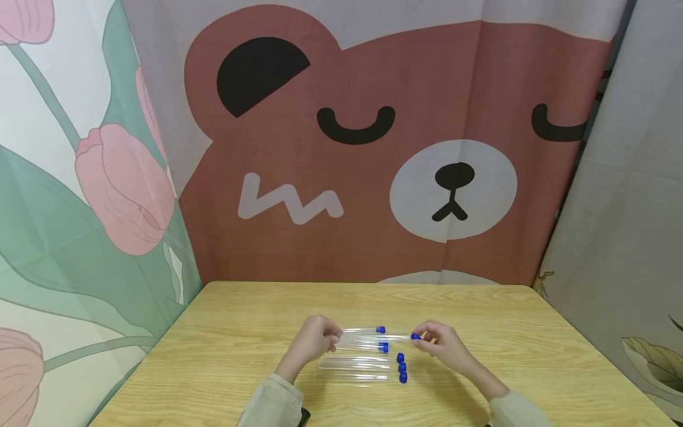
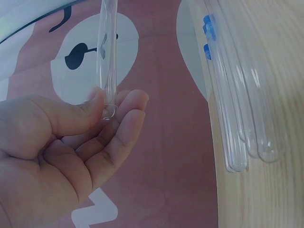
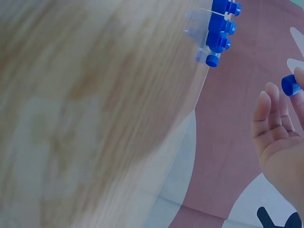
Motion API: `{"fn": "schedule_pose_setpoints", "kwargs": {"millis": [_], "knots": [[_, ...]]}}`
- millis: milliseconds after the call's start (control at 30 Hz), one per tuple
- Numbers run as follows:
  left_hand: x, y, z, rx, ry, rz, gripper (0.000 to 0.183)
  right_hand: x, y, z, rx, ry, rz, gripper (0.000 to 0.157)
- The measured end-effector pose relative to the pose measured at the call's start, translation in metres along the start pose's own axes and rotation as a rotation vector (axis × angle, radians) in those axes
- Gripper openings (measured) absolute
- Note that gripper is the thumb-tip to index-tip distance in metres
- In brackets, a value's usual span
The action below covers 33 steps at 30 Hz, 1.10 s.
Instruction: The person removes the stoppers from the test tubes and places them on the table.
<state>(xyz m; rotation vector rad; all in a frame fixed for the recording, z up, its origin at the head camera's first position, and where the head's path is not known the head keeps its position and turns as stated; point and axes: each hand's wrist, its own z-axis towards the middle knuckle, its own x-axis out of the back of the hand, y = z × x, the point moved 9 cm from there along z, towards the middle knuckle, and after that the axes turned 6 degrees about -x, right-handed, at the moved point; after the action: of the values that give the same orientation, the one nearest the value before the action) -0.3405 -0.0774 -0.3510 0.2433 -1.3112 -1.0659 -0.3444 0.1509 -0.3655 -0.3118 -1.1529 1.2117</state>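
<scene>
My left hand (image 1: 315, 338) pinches the rounded closed end of a clear test tube (image 2: 108, 47) between thumb and fingers, raised above the table. At the tube's other end, my right hand (image 1: 443, 342) holds a blue cap (image 3: 290, 85) between thumb and fingertips. The cap is at the tube's mouth; how far it sits on cannot be told. Under and beside the held tube lie tubes with blue caps (image 1: 380, 329) on their ends. Nearer to me are uncapped clear tubes (image 1: 354, 365), side by side. Three loose blue caps (image 1: 402, 367) stand in a column right of their mouths.
Everything lies on a light wood-grain table (image 1: 213, 356). A curtain with a bear print (image 1: 373, 178) hangs behind its far edge. A floral curtain (image 1: 123, 190) is on the left, a pale one (image 1: 613, 207) on the right.
</scene>
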Motion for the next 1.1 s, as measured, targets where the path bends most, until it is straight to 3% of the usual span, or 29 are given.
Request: {"fn": "schedule_pose_setpoints", "kwargs": {"millis": [133, 467, 833, 1100], "knots": [[0.0, 0.0, 0.0, -0.002, 0.0, -0.001, 0.01, -0.003, 0.017, 0.003, -0.033, 0.009, -0.025, 0.01], [0.002, 0.001, 0.0, -0.01, 0.011, -0.001, 0.009, -0.011, -0.008, 0.008, -0.004, -0.026, -0.062, 0.012], [0.0, 0.001, 0.0, -0.014, 0.005, -0.012, 0.01, -0.028, 0.009, 0.016, 0.034, -0.132, -0.125, 0.012], [0.0, 0.0, 0.0, -0.027, -0.003, -0.005, 0.01, -0.039, 0.011, 0.019, 0.016, -0.181, -0.264, 0.012]]}}
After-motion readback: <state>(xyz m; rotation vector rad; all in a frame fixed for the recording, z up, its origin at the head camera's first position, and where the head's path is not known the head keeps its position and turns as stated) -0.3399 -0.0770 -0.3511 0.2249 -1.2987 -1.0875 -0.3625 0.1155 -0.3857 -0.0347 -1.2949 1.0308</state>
